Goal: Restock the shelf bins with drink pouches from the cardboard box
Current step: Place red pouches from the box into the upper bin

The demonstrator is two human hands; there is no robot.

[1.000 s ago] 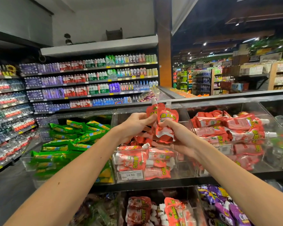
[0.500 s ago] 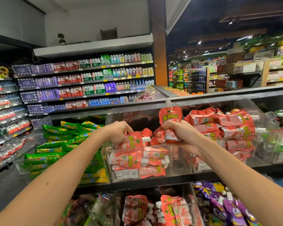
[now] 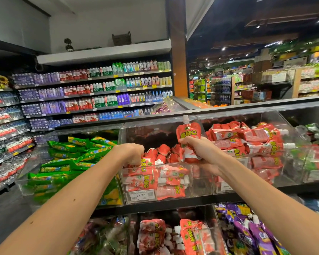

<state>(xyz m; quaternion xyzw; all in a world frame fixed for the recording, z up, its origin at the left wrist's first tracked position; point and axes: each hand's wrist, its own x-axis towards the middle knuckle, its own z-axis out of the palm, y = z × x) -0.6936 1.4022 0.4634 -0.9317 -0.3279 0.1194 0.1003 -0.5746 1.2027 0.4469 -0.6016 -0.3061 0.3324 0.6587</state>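
My right hand (image 3: 201,151) grips a red drink pouch (image 3: 189,133) upright by its lower half, white cap up, above the middle clear bin (image 3: 201,183). My left hand (image 3: 133,153) reaches into the same bin at its left front and holds another red pouch (image 3: 148,160) against the pile. Several red pouches (image 3: 155,181) lie flat in this bin, caps pointing right. The cardboard box is out of view.
Left of the middle bin stands a bin of green pouches (image 3: 72,162); right of it a fuller bin of red pouches (image 3: 256,142). A lower shelf holds red (image 3: 173,236) and purple pouches (image 3: 247,229). Bottle shelves (image 3: 92,92) line the back wall.
My left hand took one red pouch from the pair and lowered it into the middle bin's left front. My right hand stayed above the bin with the other pouch.
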